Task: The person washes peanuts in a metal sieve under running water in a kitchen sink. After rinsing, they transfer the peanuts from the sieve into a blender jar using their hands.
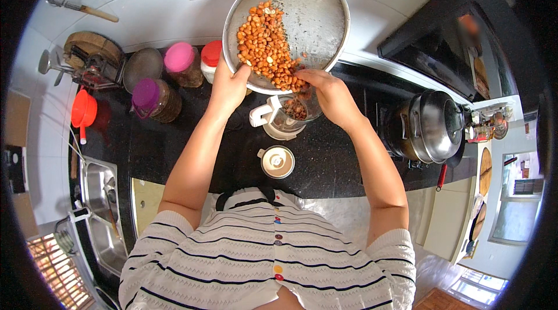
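A round metal tray (308, 13) is tilted above the counter. Reddish-brown peanuts (264, 42) lie heaped along its left side and lower rim. My left hand (231, 86) grips the tray's lower left edge, thumb over the rim. My right hand (330, 94) reaches over the lower right rim, its bent fingers closed at the peanuts; whether it also supports the tray is hidden. Just below stands a clear blender jar (285, 130) with a white handle, some peanuts inside and a few at its mouth. A round cream-coloured lid (277, 162) lies nearer me.
Jars with a purple lid (148, 94), a pink lid (178, 56) and a red lid (213, 52) stand at the left. A red scoop (84, 108) is beyond them, above the sink (102, 185). A lidded pot (433, 127) sits on the stove at the right.
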A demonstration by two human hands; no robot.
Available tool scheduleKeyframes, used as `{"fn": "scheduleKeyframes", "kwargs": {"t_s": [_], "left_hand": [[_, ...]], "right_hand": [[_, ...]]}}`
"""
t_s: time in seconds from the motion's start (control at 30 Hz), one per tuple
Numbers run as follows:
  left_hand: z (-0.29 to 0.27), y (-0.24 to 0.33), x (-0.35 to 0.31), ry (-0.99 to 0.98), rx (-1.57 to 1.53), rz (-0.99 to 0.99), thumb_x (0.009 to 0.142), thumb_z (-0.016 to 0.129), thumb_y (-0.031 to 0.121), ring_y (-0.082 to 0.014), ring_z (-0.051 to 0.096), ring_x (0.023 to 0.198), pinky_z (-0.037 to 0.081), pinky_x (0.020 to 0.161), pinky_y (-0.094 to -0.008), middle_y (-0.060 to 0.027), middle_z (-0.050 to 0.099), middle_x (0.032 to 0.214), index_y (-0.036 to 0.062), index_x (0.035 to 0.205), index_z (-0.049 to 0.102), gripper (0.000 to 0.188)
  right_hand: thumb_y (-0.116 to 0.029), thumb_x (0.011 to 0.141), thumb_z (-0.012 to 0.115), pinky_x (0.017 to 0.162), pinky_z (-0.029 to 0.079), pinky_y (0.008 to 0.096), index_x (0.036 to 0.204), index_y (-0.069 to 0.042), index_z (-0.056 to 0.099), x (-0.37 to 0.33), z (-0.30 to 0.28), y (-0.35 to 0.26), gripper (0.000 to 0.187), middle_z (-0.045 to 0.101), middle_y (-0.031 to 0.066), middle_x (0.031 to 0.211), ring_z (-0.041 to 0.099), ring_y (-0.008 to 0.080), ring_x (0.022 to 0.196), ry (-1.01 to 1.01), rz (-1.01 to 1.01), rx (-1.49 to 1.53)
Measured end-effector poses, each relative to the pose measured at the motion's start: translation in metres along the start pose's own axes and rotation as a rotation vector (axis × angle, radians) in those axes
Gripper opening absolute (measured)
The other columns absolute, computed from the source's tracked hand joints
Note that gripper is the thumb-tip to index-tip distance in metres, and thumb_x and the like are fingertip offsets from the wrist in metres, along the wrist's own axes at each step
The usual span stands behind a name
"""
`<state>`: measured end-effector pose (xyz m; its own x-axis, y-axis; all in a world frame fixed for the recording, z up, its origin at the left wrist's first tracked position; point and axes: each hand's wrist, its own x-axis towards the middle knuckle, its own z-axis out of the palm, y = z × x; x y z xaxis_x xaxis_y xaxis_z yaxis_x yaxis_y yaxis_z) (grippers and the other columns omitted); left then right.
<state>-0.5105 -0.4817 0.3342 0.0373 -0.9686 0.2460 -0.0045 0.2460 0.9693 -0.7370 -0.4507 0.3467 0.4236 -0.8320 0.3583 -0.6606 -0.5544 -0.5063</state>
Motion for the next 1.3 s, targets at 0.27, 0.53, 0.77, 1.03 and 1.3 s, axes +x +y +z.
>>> {"fn": "scheduleKeyframes", "kwargs": {"t_s": [0.27, 0.53, 0.77, 1.03, 1.3], "left_hand": [[-0.005, -0.013, 0.001, -0.010, -0.014, 0.002, 0.080, 0.048, -0.004, -0.0197, 0.051, 0.110, 0.041, 0.092, -0.0314, -0.0121, 0.055, 0.119, -0.0032, 0.126, 0.044, 0.046], [-0.005, -0.009, -0.001, -0.049, 0.044, 0.019, 0.080, 0.049, -0.003, -0.0203, 0.052, 0.109, 0.040, 0.093, -0.0318, -0.0118, 0.055, 0.119, -0.0023, 0.127, 0.042, 0.048], [-0.007, -0.012, -0.001, -0.056, 0.050, -0.012, 0.080, 0.051, -0.002, -0.0209, 0.052, 0.109, 0.040, 0.093, -0.0324, -0.0130, 0.055, 0.117, -0.0034, 0.125, 0.042, 0.046], [-0.003, -0.006, -0.002, -0.029, -0.065, -0.035, 0.079, 0.049, -0.003, -0.0195, 0.053, 0.105, 0.042, 0.090, -0.0313, -0.0114, 0.057, 0.114, -0.0041, 0.123, 0.046, 0.044], [-0.002, -0.004, -0.001, -0.043, 0.015, -0.009, 0.079, 0.049, -0.003, -0.0194, 0.053, 0.106, 0.042, 0.090, -0.0307, -0.0112, 0.056, 0.115, -0.0039, 0.125, 0.045, 0.046]], "right_hand": [[0.015, 0.073, 0.042, 0.099, 0.041, 0.0361, 0.113, -0.002, 0.058, 0.028, -0.012, 0.002, 0.047, 0.058, 0.0169, 0.118, 0.054, 0.0311, 0.113, 0.112, -0.017, 0.025], [0.013, 0.071, 0.045, 0.102, 0.039, 0.0383, 0.123, -0.007, 0.052, 0.104, -0.009, -0.018, 0.056, 0.045, 0.0097, 0.135, 0.040, 0.0292, 0.127, 0.298, -0.310, -0.244], [0.018, 0.065, 0.045, 0.102, 0.040, 0.0379, 0.131, -0.009, 0.044, 0.090, 0.005, 0.002, 0.071, 0.039, 0.0091, 0.140, 0.036, 0.0283, 0.130, 0.201, -0.256, -0.316], [0.002, 0.078, 0.047, 0.087, 0.049, 0.0368, 0.129, -0.005, 0.045, 0.044, 0.006, 0.013, 0.051, 0.044, 0.0122, 0.135, 0.056, 0.0308, 0.108, -0.059, -0.035, -0.345], [0.010, 0.072, 0.048, 0.091, 0.047, 0.0371, 0.111, -0.001, 0.060, 0.038, -0.019, 0.018, 0.043, 0.058, 0.0167, 0.117, 0.057, 0.0322, 0.106, 0.026, -0.034, -0.222]]}}
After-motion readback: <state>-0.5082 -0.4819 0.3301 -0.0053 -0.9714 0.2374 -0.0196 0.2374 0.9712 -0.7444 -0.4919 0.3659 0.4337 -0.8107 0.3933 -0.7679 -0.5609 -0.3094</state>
